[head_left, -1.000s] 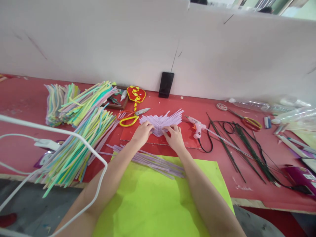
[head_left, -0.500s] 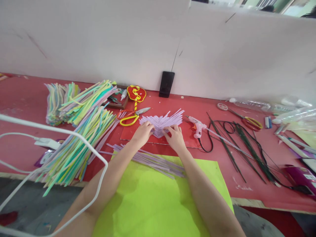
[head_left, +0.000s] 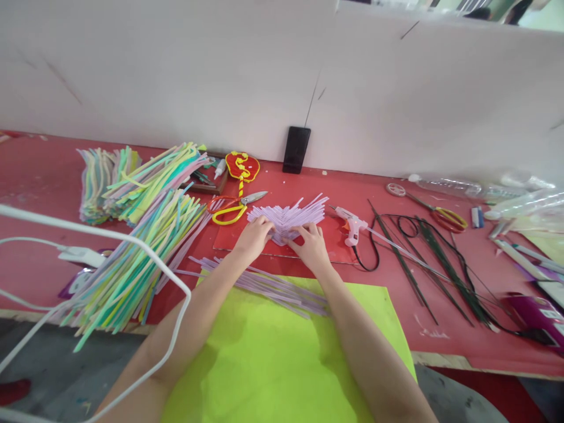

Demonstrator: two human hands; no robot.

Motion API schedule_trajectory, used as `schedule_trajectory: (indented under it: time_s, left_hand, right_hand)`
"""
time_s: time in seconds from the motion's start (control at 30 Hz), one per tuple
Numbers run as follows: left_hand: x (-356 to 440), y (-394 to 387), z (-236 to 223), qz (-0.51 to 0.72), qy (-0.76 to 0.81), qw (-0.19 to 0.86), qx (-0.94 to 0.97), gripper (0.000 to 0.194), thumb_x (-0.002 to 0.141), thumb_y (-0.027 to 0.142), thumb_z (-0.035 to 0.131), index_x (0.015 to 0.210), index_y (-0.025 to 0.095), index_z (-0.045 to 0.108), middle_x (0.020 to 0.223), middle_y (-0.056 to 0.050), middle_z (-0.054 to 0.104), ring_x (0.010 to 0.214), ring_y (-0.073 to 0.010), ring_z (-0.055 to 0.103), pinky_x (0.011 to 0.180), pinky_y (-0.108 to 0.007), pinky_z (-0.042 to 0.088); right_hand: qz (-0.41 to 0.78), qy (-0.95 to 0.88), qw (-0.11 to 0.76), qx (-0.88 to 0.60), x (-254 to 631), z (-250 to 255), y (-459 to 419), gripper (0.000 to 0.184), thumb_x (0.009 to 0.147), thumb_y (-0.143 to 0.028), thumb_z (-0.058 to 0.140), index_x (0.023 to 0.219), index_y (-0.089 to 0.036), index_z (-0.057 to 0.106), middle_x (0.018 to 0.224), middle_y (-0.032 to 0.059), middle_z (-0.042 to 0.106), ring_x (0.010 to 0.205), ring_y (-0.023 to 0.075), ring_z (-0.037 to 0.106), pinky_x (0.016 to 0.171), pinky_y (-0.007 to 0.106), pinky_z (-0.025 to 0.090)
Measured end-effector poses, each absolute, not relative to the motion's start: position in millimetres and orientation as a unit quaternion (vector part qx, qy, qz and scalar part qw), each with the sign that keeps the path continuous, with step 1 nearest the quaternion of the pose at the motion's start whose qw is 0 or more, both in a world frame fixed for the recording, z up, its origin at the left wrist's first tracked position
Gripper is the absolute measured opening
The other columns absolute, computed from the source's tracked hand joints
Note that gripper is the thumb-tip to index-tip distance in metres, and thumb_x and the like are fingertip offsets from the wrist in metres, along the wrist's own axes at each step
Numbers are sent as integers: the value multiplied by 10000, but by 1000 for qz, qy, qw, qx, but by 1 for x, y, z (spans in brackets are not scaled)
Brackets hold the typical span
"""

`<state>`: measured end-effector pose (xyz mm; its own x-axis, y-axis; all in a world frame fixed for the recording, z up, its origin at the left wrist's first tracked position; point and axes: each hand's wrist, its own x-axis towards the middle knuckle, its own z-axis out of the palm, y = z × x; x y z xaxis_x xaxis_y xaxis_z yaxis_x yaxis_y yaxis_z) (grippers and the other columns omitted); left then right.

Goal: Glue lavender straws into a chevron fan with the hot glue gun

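Observation:
A lilac piece of interlaced pipe cleaners [head_left: 288, 216] lies on a red board [head_left: 229, 238], its strands fanning out in a V. My left hand [head_left: 255, 236] is closed on its left side with curled fingers. On the right side my right hand [head_left: 309, 242] grips it, thumb at the lower middle point and fingers over the strands. My fingers partly hide its lower edge. Loose lilac pipe cleaners [head_left: 273, 289] lie nearer to me, across the edge of a yellow-green cloth [head_left: 273, 352].
Left are bundles of coloured pipe cleaners [head_left: 145, 252], scissors [head_left: 233, 208] and a white cable [head_left: 183, 282]. A pink glue gun [head_left: 352, 226] lies to the right, beside dark green stems [head_left: 453, 270] and more scissors [head_left: 445, 217]. A phone [head_left: 296, 150] leans against the wall.
My right thumb has slid slightly left and down along the lilac piece. My left hand has hardly moved, and the piece stays in place.

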<state>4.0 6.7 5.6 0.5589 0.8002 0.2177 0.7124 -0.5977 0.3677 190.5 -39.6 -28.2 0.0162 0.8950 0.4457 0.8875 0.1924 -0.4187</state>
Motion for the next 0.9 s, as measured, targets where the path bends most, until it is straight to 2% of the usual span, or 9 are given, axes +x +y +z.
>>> schedule_trajectory:
  time_s: [0.1,0.2,0.3,0.4,0.5,0.9]
  left_hand:
    - [7,-1,8,181,436,72,879,243,858,82,514,1073,170,586,1065,-76,575,984,-198,590,890,-352,492]
    - [9,-20,8,168,427,25,888,325,906,130,437,1224,121,505,1206,-139,559,1121,-249,557,962,-390,461]
    - [10,-47,2,155,427,-7,891,444,933,269,430,1338,89,401,1409,-209,421,1309,-307,420,1060,-434,382]
    - [10,-69,-7,110,452,-8,885,644,911,448,447,1383,26,332,1450,-272,344,1368,-375,308,1077,-488,346]
    - [8,-79,-12,75,484,7,872,723,890,515,450,1402,22,319,1453,-294,326,1370,-396,293,1078,-513,332]
    - [1,-69,-13,77,468,20,880,664,906,519,412,1405,85,354,1456,-240,362,1388,-363,273,1107,-544,253]
  right_hand:
    - [8,-701,322,-637,190,-27,-40,292,790,-434,652,1005,-242,700,991,93,548,934,242,488,867,385,428]
    - [13,-702,320,-636,190,-25,-40,283,810,-433,625,999,-235,699,979,94,553,920,239,496,860,388,428]
    - [13,-702,317,-637,189,-23,-40,272,818,-422,617,996,-232,696,974,95,554,916,242,501,857,394,430]
    - [12,-701,322,-636,188,-22,-41,267,809,-425,630,986,-236,695,985,92,549,923,241,498,872,391,428]
    - [10,-700,322,-638,187,-21,-42,281,805,-445,632,980,-234,696,989,94,546,929,240,495,882,390,427]
    - [11,-698,318,-642,189,-25,-42,319,794,-482,634,1004,-249,688,996,86,538,959,244,495,889,399,429]
